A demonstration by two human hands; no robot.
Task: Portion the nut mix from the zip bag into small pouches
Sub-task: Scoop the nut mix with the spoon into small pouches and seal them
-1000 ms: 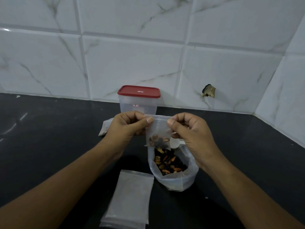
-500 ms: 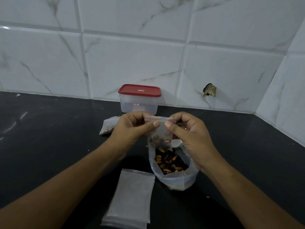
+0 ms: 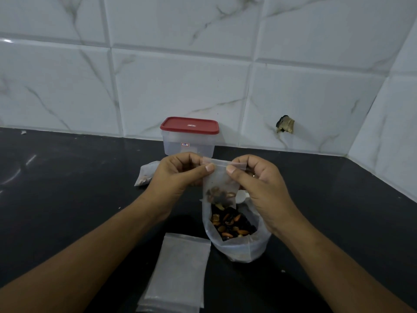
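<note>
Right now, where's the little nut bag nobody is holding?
Find the clear plastic box with the red lid by the white tiled wall. Left of it, nearer you, a small clear pouch lies on the black countertop. Unlike the flat empty pouches, it has nuts; unlike the held pouch, it lies alone.

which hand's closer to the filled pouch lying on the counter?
Left. The left hand is just beside the filled pouch; the right hand is farther off, across the held pouch.

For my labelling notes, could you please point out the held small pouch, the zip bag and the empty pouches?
small pouch [image 3: 220, 180], head view, clear middle above its nuts
zip bag [image 3: 239, 250], head view, front wall below the mix
empty pouches [image 3: 181, 267], head view, middle of top pouch
</note>
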